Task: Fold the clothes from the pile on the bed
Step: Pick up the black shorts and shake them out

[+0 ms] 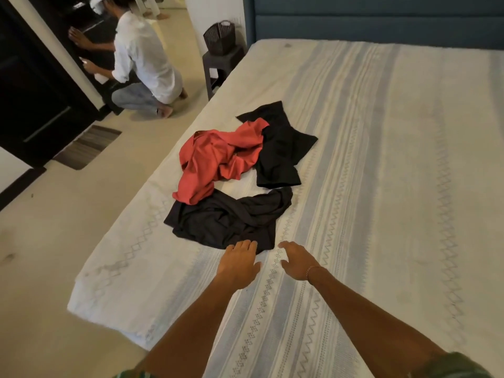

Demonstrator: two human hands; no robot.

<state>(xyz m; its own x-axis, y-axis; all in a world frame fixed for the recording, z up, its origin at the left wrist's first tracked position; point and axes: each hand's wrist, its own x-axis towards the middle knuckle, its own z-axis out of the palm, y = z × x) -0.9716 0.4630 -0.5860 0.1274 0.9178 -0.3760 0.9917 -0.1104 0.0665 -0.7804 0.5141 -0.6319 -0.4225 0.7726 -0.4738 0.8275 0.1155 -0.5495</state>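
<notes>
The crumpled black soft-knit garment (pixel 229 216) lies nearest the person, at the six o'clock end of a loose pile on the white bedspread with grey woven stripes (pixel 381 186). At its twelve o'clock a rumpled red shirt of thin cloth (pixel 215 159) overlaps its upper left edge, and at two o'clock lies a flatter black garment with square hems (pixel 281 148), partly under the red one. None of the three is folded yet.

The left hand (pixel 240 260) reaches forward with fingers straight and spread, fingertips at or over the black garment's near hem; whether they touch is hard to tell. The right hand (pixel 297 260), with a thin bracelet at the wrist, hovers just beside the hem at its four o'clock, fingers relaxed and loose, holding nothing.

The cloth looks light, limp and prone to bunch, so it should drape rather than hold a shape. A sensible hold would be a pinch at two corners of the near hem, or at the shoulders once found, then a lift and shake to free it from the red shirt.

The pile sits near the bed's nine o'clock edge, where cloth could slide to the beige floor (pixel 54 241). Open bedspread runs wide toward three o'clock and six o'clock, good room for laying a piece flat. A person in a white shirt (pixel 144 55) kneels well apart at eleven o'clock.
</notes>
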